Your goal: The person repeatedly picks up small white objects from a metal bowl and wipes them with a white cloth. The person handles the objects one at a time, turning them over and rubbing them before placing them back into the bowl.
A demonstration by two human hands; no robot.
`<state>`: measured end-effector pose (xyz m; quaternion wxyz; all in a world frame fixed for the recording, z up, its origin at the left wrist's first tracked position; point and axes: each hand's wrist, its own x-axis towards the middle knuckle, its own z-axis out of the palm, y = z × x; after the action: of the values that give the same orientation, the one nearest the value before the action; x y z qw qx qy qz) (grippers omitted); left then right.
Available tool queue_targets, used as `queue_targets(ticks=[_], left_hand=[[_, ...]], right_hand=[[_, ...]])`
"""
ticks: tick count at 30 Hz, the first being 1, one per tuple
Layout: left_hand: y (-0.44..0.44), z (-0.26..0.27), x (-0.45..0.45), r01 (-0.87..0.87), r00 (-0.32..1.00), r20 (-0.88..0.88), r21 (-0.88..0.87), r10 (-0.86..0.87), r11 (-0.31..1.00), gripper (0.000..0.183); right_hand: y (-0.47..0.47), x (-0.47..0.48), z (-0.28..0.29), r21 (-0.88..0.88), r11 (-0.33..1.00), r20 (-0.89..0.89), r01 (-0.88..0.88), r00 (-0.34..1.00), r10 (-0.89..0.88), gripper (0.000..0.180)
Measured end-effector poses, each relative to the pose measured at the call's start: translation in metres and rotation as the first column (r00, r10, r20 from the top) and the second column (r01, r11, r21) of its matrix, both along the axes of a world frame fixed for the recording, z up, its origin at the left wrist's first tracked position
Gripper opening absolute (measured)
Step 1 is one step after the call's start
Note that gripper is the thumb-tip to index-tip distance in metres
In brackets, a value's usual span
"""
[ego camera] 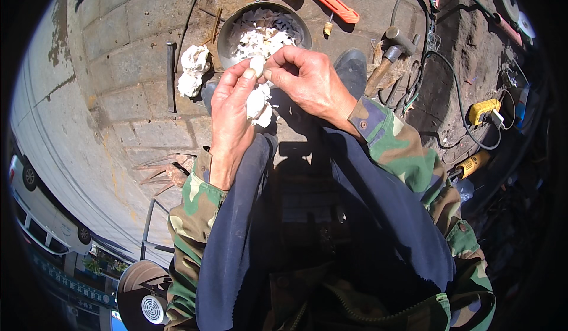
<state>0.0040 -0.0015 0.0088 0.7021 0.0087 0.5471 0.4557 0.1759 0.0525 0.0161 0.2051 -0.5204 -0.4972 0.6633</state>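
My left hand (233, 104) pinches a pale garlic clove (256, 66) between thumb and forefinger. A partly broken garlic bulb (258, 102) shows just under the clove, beside my left palm; whether the curled fingers hold it is hidden. My right hand (313, 82) has thumb and forefinger together at the clove's right side, apparently on its skin. Just beyond both hands, a round metal bowl (225, 47) contains white garlic skins (266, 38) and pale pieces. Two whole garlic bulbs (194, 59) lie on the paving left of the bowl.
A long steel bolt or spike (171, 78) lies at left. An orange-handled tool (335, 5) and a thin screwdriver (329, 25) lie beyond the bowl. A hammer (390, 56), black cables (461, 96) and a yellow power socket (483, 111) are at right.
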Motion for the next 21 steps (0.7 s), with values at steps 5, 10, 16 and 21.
queue_targets(ticks=[5, 10, 16, 21], left_hand=[[0.0, 0.002, 0.001, 0.063, 0.998, -0.021, 0.04, -0.062, 0.997, 0.036], [0.0, 0.003, 0.001, 0.092, 0.992, -0.089, 0.07, -0.086, 0.993, 0.037], [-0.001, 0.003, -0.001, 0.11, 0.993, -0.056, 0.054, -0.107, 0.992, 0.034], [-0.004, 0.004, -0.002, 0.073, 0.994, 0.079, 0.005, -0.073, 0.997, 0.03]], right_hand=[[0.003, 0.001, 0.001, -0.028, 0.999, -0.023, -0.029, 0.999, 0.028, 0.016], [0.006, 0.007, 0.006, 0.029, 0.997, 0.014, -0.074, 0.997, 0.073, 0.017], [0.01, 0.011, 0.006, 0.157, 0.978, 0.031, -0.137, 0.991, 0.133, 0.021], [0.009, 0.016, 0.002, 0.211, 0.954, 0.063, -0.214, 0.977, 0.205, 0.017]])
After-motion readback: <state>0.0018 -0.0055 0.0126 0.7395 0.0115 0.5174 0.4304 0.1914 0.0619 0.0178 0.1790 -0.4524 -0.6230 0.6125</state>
